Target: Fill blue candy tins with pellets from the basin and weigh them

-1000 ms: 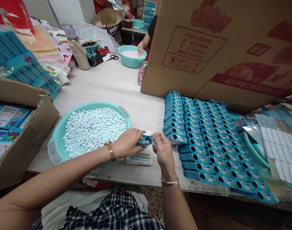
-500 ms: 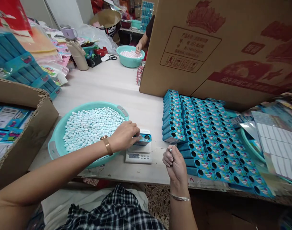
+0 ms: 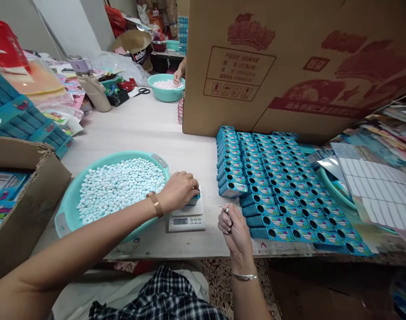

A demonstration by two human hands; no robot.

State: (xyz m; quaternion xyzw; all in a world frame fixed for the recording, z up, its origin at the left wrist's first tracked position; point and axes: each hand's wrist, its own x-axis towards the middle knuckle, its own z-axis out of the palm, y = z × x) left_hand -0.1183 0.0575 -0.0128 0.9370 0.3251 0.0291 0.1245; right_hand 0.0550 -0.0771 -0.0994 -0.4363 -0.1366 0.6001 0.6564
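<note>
My left hand (image 3: 180, 191) is curled over a small blue box (image 3: 193, 201) on a white digital scale (image 3: 187, 222). Its fingers close on the box and cover most of it. To the left stands a turquoise basin (image 3: 66, 202) holding many pale mint-coloured candies (image 3: 122, 189). My right hand (image 3: 234, 224) is closed in a loose fist just right of the scale, a pale candy (image 3: 227, 210) showing between thumb and forefinger. Beside it, rows of blue boxes (image 3: 266, 189) lie with their round dark holes facing up.
A large cardboard carton (image 3: 236, 106) stands behind the rows. At left is an open cardboard box (image 3: 51, 178) with blue packs inside. Farther back are a beige flask (image 3: 94, 91), scissors (image 3: 143, 91), and another person's hand (image 3: 178, 76) over a second basin (image 3: 167, 94). Printed sheets (image 3: 369, 186) lie at right.
My left hand has moved over the end of the blue box, covering its hole. The scale's reading has changed. My right hand keeps its closed grip. The whole view has shifted slightly.
</note>
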